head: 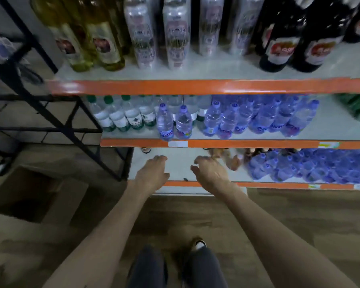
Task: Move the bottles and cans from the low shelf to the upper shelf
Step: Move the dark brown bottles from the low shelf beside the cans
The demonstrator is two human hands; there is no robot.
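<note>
Both hands reach over the front lip of the low shelf point(175, 165) and hold nothing: the left hand point(152, 173) lies flat, palm down, fingers nearly straight, above a bare patch of the shelf, and the right hand point(211, 172) hangs beside it with thumb spread and fingers loosely curved. A cluster of small brown bottles point(234, 161) stands just to the right of the right hand's fingertips; motion blur hides their number and whether a fingertip touches one. One dark bottle top point(146, 150) peeks out beyond the left hand, under the edge of the middle shelf point(237, 144). Farther right on the low shelf sits a dense block of blue-capped water bottles point(299, 167), too many and too blurred to count. On the middle shelf, four green-capped bottles point(131, 117) form the front row at the left, two blue-capped bottles point(164, 123) stand forward near the centre, and a longer blue-capped row point(258, 119) runs to the right. The top shelf point(195, 86) carries two yellowish bottles point(96, 44) in front, four clear wrapped columns point(175, 34) and at least three dark bottles with red labels point(295, 48)
</note>
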